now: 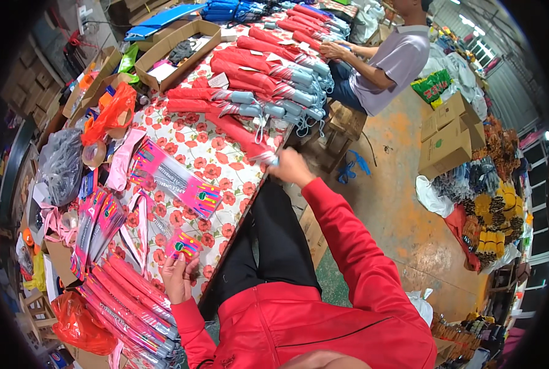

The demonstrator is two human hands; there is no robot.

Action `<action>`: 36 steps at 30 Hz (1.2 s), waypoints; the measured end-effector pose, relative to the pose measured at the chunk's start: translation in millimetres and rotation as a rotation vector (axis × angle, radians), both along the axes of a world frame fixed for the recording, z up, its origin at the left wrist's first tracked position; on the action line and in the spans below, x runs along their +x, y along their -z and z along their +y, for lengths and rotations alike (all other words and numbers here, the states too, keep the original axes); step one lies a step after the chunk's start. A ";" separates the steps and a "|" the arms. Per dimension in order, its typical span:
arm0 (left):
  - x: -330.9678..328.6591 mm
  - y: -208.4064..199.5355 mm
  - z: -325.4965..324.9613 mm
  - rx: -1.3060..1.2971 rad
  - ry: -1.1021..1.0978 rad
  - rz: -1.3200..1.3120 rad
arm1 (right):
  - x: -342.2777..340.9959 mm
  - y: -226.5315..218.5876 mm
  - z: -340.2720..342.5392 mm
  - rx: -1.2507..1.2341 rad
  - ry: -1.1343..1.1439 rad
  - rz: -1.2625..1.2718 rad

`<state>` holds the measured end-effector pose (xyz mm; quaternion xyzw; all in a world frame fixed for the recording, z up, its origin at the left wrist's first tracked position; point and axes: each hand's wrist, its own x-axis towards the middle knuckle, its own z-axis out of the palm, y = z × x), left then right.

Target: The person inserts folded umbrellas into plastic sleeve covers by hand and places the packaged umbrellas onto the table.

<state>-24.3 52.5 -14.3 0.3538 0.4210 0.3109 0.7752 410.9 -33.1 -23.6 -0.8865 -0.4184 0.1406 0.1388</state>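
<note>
Right hand (290, 166) extended to the desk (225, 184) edge, grip clenched on the pale handle end of a folded red umbrella (240, 136); umbrella lying diagonally on the floral desk cover, its far end toward the stacked umbrellas. Left hand (179, 277) raised over the near part of the desk, grip pinching a small pink printed sleeve (183, 246) by its lower edge, sleeve upright and partly folded.

Relative to the held red umbrella:
- Beyond it, touching or nearly so, a pile of folded red umbrellas (256, 80) with pale blue handles, handles pointing to the desk edge.
- Nearer to the wearer, a long pink printed sleeve (173, 178) lying flat on the desk, well apart from the right hand.
- Nearer still and to the left, a row of sleeved umbrellas (127, 301) packed side by side, just beside the left hand.
- Far beyond, an open cardboard box (176, 52) at the desk's far corner.
- Beyond the pile, a seated person (388, 61) in a light shirt, hands on further umbrellas.
- To the right, on the floor, stacked cardboard cartons (450, 132).
</note>
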 end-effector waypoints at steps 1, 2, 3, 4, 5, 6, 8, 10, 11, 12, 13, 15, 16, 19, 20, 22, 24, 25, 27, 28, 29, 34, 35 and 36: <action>-1.8 -1.4 -0.7 0.013 -0.017 -0.028 | -16.2 1.0 -8.0 0.150 0.016 0.214; -3.1 -2.9 -1.4 0.025 -0.034 -0.055 | -34.0 2.2 -17.1 0.169 0.070 0.477; -4.4 -4.3 -2.0 0.038 -0.048 -0.082 | -55.9 -4.8 -25.8 0.186 0.126 0.741; -6.4 -6.1 -2.7 0.037 -0.050 -0.083 | -75.5 -5.6 -34.4 0.194 0.137 0.887; -8.5 -8.7 -3.0 0.075 -0.041 -0.071 | -92.4 -4.2 -42.9 0.202 0.148 1.033; -8.9 -12.6 -3.4 0.112 -0.027 -0.063 | -104.6 -2.1 -52.5 0.204 0.151 1.030; -9.7 -17.2 -5.6 0.187 -0.002 -0.042 | -124.6 3.5 -68.5 0.350 0.118 1.130; -8.5 -19.2 -10.3 0.180 -0.014 -0.051 | -141.6 4.7 -79.4 0.399 0.130 1.153; -8.5 -20.8 -12.7 0.174 -0.029 -0.056 | -150.0 3.9 -82.9 0.447 0.138 1.179; -8.0 -22.2 -14.9 0.167 -0.043 -0.062 | -157.3 2.5 -87.1 0.497 0.146 1.203; -7.5 -23.4 -16.8 0.161 -0.056 -0.069 | -163.5 0.2 -92.5 0.547 0.156 1.226; -9.0 -16.8 -16.8 0.163 -0.048 -0.111 | -181.2 -18.1 -104.5 0.586 0.162 1.279; -8.5 -17.6 -17.1 0.162 -0.044 -0.115 | -190.5 -31.2 -111.1 0.624 0.169 1.334; 2.0 -46.1 -16.0 0.231 -0.069 -0.295 | -208.5 -63.8 -131.4 0.700 0.199 1.442; -0.1 -48.7 -9.0 0.249 -0.104 -0.322 | -211.6 -70.5 -136.5 0.706 0.179 1.286; -9.8 -55.2 8.1 0.261 -0.085 -0.366 | -217.4 -80.5 -147.8 0.699 0.131 0.983; -17.4 -68.8 13.3 0.311 -0.091 -0.404 | -223.8 -80.6 -155.8 0.760 0.059 0.688; -21.9 -75.9 11.9 0.343 -0.124 -0.390 | -229.5 -78.6 -161.9 0.824 0.013 0.546; -33.8 -80.3 23.6 0.392 -0.080 -0.466 | -237.8 -84.4 -171.9 0.794 -0.026 0.506; -30.9 -89.3 22.6 0.403 -0.080 -0.491 | -241.0 -85.6 -177.0 0.785 -0.033 0.437; -40.3 -90.2 27.9 0.425 -0.113 -0.502 | -249.1 -89.0 -182.2 0.763 -0.004 0.437; -29.9 -128.3 22.4 0.468 -0.186 -0.472 | -281.1 -79.4 -208.2 0.765 -0.111 0.261; -31.3 -131.4 19.4 0.470 -0.240 -0.470 | -285.7 -81.3 -208.0 0.773 -0.164 0.263; -33.8 -131.2 17.6 0.469 -0.271 -0.457 | -288.5 -82.7 -208.1 0.782 -0.208 0.256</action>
